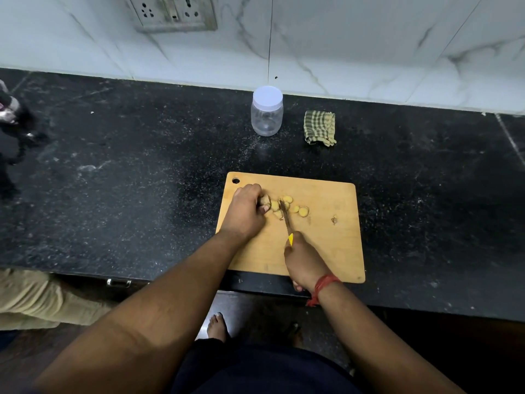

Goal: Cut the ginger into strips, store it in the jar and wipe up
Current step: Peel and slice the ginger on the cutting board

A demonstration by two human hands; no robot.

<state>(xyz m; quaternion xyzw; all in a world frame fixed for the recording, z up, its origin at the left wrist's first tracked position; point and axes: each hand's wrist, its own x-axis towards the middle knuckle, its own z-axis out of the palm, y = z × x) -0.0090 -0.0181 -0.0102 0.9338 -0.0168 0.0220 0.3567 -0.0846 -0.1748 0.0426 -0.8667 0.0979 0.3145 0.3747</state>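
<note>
A wooden cutting board (324, 245) lies at the counter's front edge. My left hand (245, 211) grips a ginger piece (265, 199) on the board's upper left. Several pale round ginger slices (294, 207) lie just right of it. My right hand (305, 261) grips the yellow handle of a knife (285, 216); its blade points away from me and rests among the slices. A small scrap of ginger (334, 220) lies alone further right. A clear plastic jar (266, 111) with a white lid on stands behind the board. A folded green checked cloth (320, 127) lies to its right.
The black speckled counter (127, 172) runs wide to both sides, with a white marble wall (341, 46) behind. A socket plate (173, 12) sits high on that wall. Dark objects (14, 123) stand at the far left edge. My bare foot (217, 327) shows below the counter.
</note>
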